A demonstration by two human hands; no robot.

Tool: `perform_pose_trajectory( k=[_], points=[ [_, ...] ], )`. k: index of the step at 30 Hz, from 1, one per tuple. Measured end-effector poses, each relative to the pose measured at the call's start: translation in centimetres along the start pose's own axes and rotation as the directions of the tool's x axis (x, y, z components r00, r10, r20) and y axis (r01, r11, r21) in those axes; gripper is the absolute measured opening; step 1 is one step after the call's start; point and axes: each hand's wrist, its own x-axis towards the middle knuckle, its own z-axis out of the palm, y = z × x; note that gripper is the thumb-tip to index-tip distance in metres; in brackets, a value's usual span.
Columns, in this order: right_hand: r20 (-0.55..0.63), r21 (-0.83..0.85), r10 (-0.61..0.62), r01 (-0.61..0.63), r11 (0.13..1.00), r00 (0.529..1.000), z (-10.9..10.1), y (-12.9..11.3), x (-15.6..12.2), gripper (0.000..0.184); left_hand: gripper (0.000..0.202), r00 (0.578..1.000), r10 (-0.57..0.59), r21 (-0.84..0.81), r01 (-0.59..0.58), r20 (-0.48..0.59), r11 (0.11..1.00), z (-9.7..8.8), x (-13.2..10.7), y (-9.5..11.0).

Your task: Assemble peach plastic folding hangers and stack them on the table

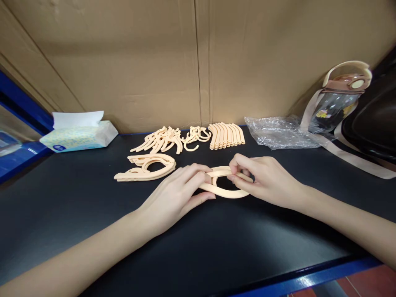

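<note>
Both hands grip a cream plastic folding hanger (232,193) just over the black table. My left hand (182,189) pinches its left end between thumb and fingers. With thumb and fingertips closed on the far right part, my right hand (262,177) holds the other side; the fingers hide some of it. Left of it lie folded hangers (148,175), stacked together. Behind are a loose pile of curved hanger arms (159,139), a cluster of hanger hooks (198,135) and a neat row of hanger arms (227,135).
A tissue pack (80,135) sits at the back left. Crumpled clear plastic wrap (275,133) lies at the back right, beside a strapped water bottle (337,103) and a dark bag (374,111). Cardboard (139,62) stands behind the table (192,251), whose front edge is blue.
</note>
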Motion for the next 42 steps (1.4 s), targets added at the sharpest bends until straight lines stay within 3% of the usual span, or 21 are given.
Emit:
perform_pose_trajectory(
  k=[8,13,23,30,42],
  points=[
    [-0.065,-0.111,0.048,-0.055,0.992,0.997,-0.2,1.4,0.5,0.004,0.015,0.993,0.050,0.140,-0.035,-0.108,0.989,0.0,0.2,0.1],
    [-0.061,-0.164,0.053,-0.062,0.985,0.997,-0.4,2.2,0.8,0.034,0.015,0.996,0.078,0.126,-0.071,-0.053,0.989,0.2,0.2,0.4],
    [0.025,-0.212,0.115,-0.108,0.971,0.993,-0.5,2.9,1.3,0.016,0.028,0.990,0.116,0.023,-0.118,0.085,0.993,0.3,-0.1,1.1],
    [0.082,-0.253,0.164,-0.138,0.958,0.983,-0.4,3.1,1.5,0.017,0.020,0.989,0.131,0.020,-0.132,0.074,0.991,0.6,0.0,0.4],
    [0.095,-0.265,0.162,-0.131,0.955,0.982,-0.2,3.9,1.6,0.018,0.030,0.984,0.153,-0.023,-0.152,0.091,0.988,0.6,-0.2,0.4]
  ],
)
